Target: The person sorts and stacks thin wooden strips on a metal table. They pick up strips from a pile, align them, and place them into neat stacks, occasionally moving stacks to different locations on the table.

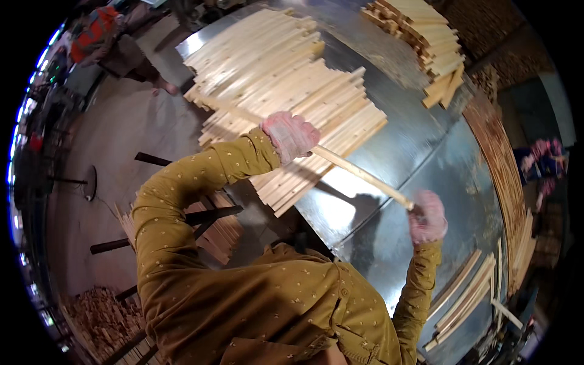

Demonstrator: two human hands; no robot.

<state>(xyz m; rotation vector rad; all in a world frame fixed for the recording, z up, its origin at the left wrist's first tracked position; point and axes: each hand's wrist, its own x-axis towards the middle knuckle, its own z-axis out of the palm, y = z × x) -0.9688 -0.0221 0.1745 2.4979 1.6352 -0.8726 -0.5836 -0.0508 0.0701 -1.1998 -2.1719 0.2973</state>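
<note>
A long thin wooden strip (359, 173) slants across the metal table, held up in both gloved hands. My left hand (291, 135), in a pinkish glove, is closed round it partway along, above a broad layer of pale strips. Its far left end reaches over those strips (292, 85), which lie side by side with uneven ends. My right hand (427, 216), gloved too and slightly blurred, grips the strip's right end over the bare metal.
The shiny metal table (401, 146) has a seam across it. More strips are stacked at the far right (426, 36), and a few loose strips (465, 298) lie at the near right. A brown board (496, 158) runs along the right edge. Someone in an orange vest (102, 30) stands far left.
</note>
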